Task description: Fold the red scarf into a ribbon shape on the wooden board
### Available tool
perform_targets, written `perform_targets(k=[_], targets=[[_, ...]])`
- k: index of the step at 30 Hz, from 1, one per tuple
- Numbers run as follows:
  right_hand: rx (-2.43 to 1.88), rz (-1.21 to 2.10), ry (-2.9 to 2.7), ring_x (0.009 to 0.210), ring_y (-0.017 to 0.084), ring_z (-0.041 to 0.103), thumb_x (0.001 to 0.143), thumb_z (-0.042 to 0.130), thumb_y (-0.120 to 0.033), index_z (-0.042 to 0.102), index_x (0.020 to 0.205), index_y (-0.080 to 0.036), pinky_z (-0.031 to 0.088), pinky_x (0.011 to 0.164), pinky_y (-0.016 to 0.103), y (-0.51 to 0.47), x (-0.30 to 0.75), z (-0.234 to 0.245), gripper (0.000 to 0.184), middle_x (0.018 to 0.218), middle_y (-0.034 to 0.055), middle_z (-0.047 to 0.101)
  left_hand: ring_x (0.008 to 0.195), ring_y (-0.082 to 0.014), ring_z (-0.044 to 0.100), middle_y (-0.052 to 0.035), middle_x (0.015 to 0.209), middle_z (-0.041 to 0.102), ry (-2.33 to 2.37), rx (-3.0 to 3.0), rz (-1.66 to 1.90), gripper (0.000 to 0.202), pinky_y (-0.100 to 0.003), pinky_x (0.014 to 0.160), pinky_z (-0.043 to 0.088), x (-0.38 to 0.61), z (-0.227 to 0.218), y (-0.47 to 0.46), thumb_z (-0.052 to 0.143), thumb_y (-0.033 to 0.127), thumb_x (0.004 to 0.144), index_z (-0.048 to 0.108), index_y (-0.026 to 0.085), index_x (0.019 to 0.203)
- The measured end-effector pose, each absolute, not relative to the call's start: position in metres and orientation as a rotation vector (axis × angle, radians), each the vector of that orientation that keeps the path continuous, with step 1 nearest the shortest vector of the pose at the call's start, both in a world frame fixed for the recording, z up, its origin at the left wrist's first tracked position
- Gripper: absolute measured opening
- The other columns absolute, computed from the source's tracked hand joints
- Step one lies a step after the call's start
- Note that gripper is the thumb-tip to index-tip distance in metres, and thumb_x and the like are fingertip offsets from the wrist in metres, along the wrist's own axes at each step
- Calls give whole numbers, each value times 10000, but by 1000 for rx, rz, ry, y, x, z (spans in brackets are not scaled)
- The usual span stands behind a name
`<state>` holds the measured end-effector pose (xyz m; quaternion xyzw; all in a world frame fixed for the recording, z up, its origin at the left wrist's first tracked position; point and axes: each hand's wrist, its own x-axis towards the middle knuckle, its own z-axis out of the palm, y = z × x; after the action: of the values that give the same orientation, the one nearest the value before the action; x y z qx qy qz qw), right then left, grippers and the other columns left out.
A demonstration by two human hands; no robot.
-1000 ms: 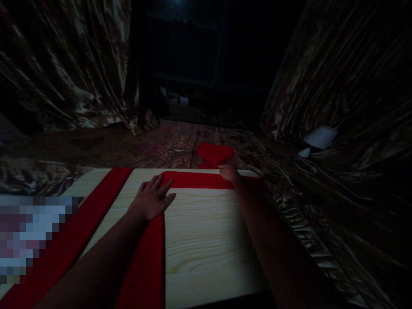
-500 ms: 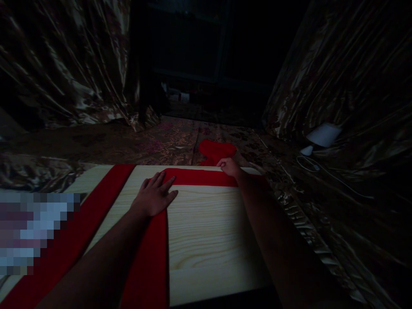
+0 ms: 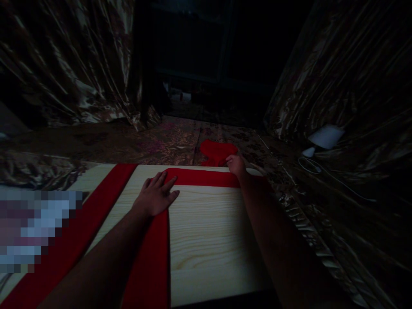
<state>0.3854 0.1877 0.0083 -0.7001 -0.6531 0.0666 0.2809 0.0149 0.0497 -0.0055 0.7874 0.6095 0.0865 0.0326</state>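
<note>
A long red cloth strip lies on a pale wood-grain board. It turns a corner at my left hand, one leg running toward me and the other along the far edge. My left hand rests flat on that corner, fingers spread. My right hand is closed at the board's far edge, over the right part of the strip; what its fingers hold, if anything, is hidden. Just behind its fingertips a bunched red cloth lies past the board. Another red band slants across the board's left side.
A small white lamp lies tipped at the right with its white cord. Patterned curtains hang at left and right. Brown patterned fabric spreads beyond the board. At the left edge a patch is pixelated. The room is dark.
My right hand has slid a little to the right along the far edge, still closed. My left hand stays on the corner of the strip. The view has shifted slightly.
</note>
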Motion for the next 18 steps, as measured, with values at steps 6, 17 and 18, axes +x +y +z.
perform_targets(k=[6,17,18], targets=[[-1957,112,-1746,865,179,695,833,602,-136,732,1177,-186,508,839,242,179,391,16,371,981,71,765,1545,-288,109,-60,1674,163,1872,2423,243,696,-542,1199,151,14,-6,51,333,677,943,311,364,1563],[-1862,15,-1912,782,176,678,747,598,-91,755,917,-187,502,736,229,124,409,24,250,872,39,759,1544,-314,101,-65,1674,174,1841,2427,250,710,-563,1184,154,13,-6,53,330,688,932,298,369,1566],[-1856,16,-1933,754,173,675,766,603,-122,755,889,-190,500,716,228,117,411,26,207,836,35,757,1544,-318,101,-66,1673,177,1838,2425,252,713,-567,1183,153,13,-6,53,339,687,930,299,368,1566]])
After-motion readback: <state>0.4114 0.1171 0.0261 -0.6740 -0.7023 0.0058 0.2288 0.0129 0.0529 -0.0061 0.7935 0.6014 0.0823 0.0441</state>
